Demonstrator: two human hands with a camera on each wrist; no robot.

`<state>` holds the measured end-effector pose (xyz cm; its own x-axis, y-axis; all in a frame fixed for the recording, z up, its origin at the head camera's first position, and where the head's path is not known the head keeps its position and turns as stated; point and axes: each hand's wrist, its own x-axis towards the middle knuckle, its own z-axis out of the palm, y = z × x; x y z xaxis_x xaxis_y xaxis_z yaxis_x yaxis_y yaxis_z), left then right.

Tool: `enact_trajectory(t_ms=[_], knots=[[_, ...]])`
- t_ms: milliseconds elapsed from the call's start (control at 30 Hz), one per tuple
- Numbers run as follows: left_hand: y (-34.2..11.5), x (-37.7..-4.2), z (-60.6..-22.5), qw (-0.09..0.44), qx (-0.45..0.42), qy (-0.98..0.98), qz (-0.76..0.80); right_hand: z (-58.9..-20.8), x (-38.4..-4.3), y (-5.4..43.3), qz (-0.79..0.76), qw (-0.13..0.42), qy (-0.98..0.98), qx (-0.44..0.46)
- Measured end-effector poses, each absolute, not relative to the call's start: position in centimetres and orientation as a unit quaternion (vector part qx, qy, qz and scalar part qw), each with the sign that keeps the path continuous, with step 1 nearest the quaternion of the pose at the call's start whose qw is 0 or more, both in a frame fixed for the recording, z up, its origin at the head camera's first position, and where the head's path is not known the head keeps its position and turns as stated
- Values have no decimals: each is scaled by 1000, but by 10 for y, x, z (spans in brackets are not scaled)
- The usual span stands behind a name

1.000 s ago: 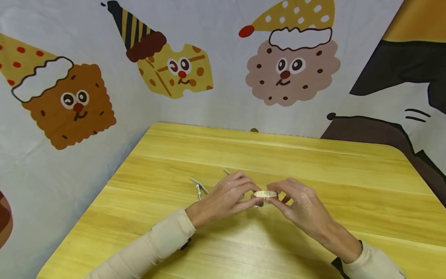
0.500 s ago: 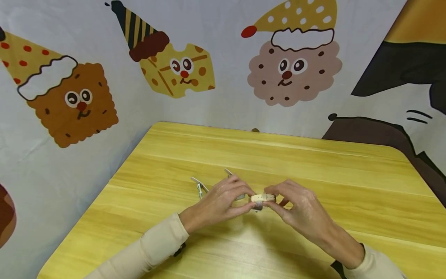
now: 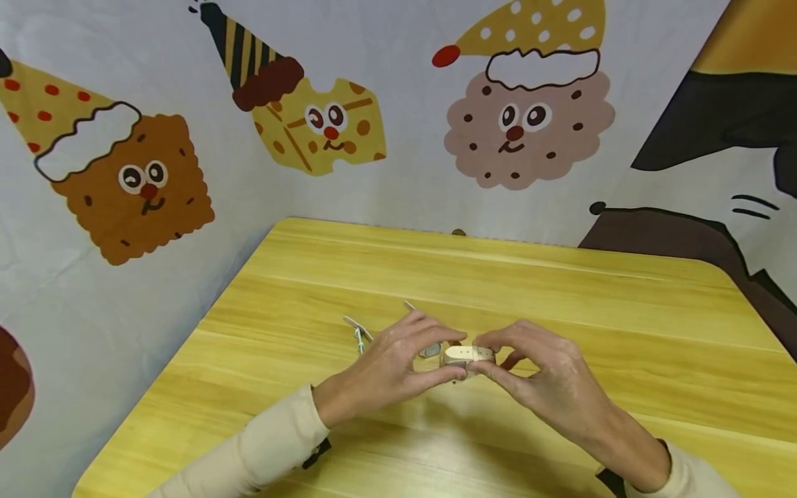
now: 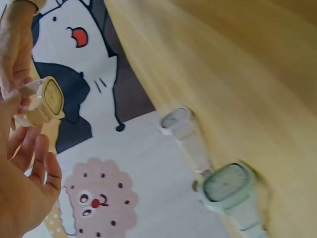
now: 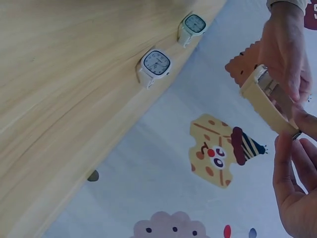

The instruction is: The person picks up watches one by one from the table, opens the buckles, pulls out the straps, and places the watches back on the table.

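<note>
A cream wristwatch (image 3: 462, 354) is up off the table between both hands, its strap joined into a loop. My right hand (image 3: 544, 366) pinches the strap at its right side between thumb and fingers. At the other end my left hand (image 3: 389, 363) holds the watch, thumb along its lower side and index finger over the top. The left hand's other fingers (image 4: 42, 163) reach past it, apart from the strap. In the left wrist view the watch face (image 4: 53, 96) points to the right. The loop (image 5: 270, 101) is seen from the side in the right wrist view.
A white watch (image 5: 156, 64) and a pale green watch (image 5: 193, 24) rest on the wooden table (image 3: 560, 290), just beyond and left of the hands. Cartoon-printed cloth (image 3: 411, 138) stands along the table's back and left edges.
The left index finger has lifted from the strap's tip, which now shows its rounded end. The watch has turned slightly, and the right hand has shifted a little right.
</note>
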<state>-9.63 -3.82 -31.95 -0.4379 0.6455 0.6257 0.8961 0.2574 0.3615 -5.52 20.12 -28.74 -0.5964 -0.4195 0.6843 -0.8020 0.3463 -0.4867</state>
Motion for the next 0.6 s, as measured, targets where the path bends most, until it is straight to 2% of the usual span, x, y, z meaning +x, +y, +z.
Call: enact_trajectory(t_ms=[100, 200, 400, 600], knots=[[-35, -94, -313, 194, -513, -758, -353, -286, -56, 200, 419, 252, -770, 409], [-33, -93, -310, 197, -518, -753, -355, -285, -56, 202, 404, 252, -777, 411], [-33, -94, -312, 176, -507, -755, -377, -285, -57, 210, 361, 201, -824, 388], [-32, -94, -314, 178, -500, -760, -375, -284, -57, 207, 394, 159, -826, 370]])
